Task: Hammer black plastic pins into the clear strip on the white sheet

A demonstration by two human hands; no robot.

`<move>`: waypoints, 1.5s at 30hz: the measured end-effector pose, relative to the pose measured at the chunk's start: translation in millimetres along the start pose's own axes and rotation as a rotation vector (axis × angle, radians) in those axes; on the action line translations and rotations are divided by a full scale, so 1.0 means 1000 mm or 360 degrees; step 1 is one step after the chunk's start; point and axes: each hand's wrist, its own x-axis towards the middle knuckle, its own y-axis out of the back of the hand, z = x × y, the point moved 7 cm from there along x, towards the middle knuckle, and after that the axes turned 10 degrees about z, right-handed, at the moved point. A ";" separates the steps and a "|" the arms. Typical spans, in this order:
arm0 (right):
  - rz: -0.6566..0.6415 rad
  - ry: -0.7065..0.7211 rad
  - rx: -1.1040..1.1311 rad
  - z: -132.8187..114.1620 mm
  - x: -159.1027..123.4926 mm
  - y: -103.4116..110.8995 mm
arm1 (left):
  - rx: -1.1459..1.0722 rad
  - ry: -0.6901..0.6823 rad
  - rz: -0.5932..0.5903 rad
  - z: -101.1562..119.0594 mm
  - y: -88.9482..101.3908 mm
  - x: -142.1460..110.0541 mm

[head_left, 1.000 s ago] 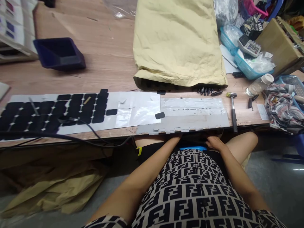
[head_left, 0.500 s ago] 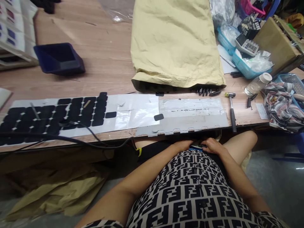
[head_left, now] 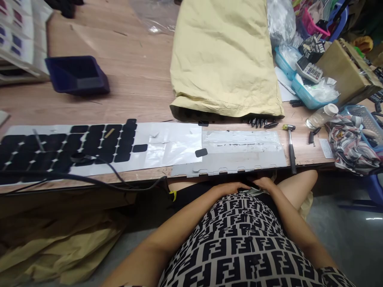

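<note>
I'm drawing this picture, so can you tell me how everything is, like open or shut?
Left hand: at the lap, grip unclear
Right hand: partly hidden, grip unclear
Yellow sack: lying, near end open
Navy bin: open-topped
Bottle: lid on
Hammer: lying down
Cloth: crumpled
Black pads: mostly in rows

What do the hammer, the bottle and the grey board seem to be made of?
Hammer: silvery shaft, likely metal; matte black grip, probably rubber or plastic.
Bottle: clear and glossy, glass or plastic, unclear which; opaque white cap, likely plastic.
Grey board: mostly matte, with a notched edge like a box flap's, so perhaps cardboard.
</note>
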 end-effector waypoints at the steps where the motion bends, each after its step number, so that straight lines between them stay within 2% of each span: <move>1: -0.0011 -0.0010 -0.0070 0.000 0.000 -0.002 | 0.0042 0.0017 0.0034 0.000 0.002 -0.001; 4: -0.0182 -0.0044 -0.0277 0.006 -0.003 -0.006 | 0.0192 0.0163 0.0123 -0.005 0.011 -0.005; 8: -0.0415 -0.0052 -0.0478 0.011 -0.010 -0.005 | 0.0256 0.0353 -0.0004 -0.011 0.013 -0.009; 15: -0.0329 0.0136 -0.0641 -0.012 -0.021 0.003 | 0.0254 0.0406 -0.0003 0.001 0.018 -0.017; 17: -0.0299 0.0186 -0.0662 -0.014 -0.027 0.005 | 0.0236 0.0357 0.0073 0.015 0.025 -0.025; 20: -0.0202 0.0265 -0.0673 -0.019 -0.038 0.015 | 0.0053 0.0089 0.0248 0.058 0.046 -0.046; 22: -0.0011 0.0342 -0.0616 -0.027 -0.047 0.032 | -0.0168 -0.0071 0.0351 0.093 0.067 -0.066; 23: 0.0088 0.0396 -0.0523 -0.032 -0.052 0.042 | -0.0271 -0.0067 0.0393 0.107 0.080 -0.075; 25: 0.0223 0.0589 -0.0155 -0.046 -0.066 0.064 | -0.0424 0.0045 0.0600 0.126 0.113 -0.089; 26: 0.0285 0.0630 0.0047 -0.050 -0.072 0.077 | -0.0423 0.0101 0.0784 0.131 0.134 -0.093; 27: 0.0393 0.0641 0.0196 -0.050 -0.076 0.092 | -0.0373 0.0164 0.1017 0.134 0.157 -0.096; 29: 0.0809 0.0643 0.0339 -0.044 -0.082 0.128 | -0.0121 0.0304 0.1565 0.131 0.204 -0.098; 31: 0.1344 0.0500 0.0295 -0.028 -0.087 0.163 | 0.0178 0.0488 0.2033 0.122 0.241 -0.093; 33: 0.1699 0.0201 0.0193 -0.007 -0.087 0.184 | 0.0373 0.0657 0.2232 0.107 0.263 -0.077; 34: 0.1767 0.0051 0.0149 0.003 -0.084 0.190 | 0.0429 0.0716 0.2267 0.100 0.269 -0.068; 36: 0.1746 -0.0194 0.0059 0.017 -0.074 0.191 | 0.0492 0.0802 0.2277 0.087 0.274 -0.053; 38: 0.1664 -0.0366 -0.0046 0.024 -0.065 0.188 | 0.0526 0.0857 0.2263 0.080 0.273 -0.048; 42: 0.1552 -0.0607 -0.0171 0.030 -0.056 0.189 | 0.0569 0.0849 0.2131 0.074 0.257 -0.065; 45: 0.1370 -0.0698 -0.0102 0.038 -0.051 0.193 | 0.0573 0.0646 0.1963 0.076 0.232 -0.082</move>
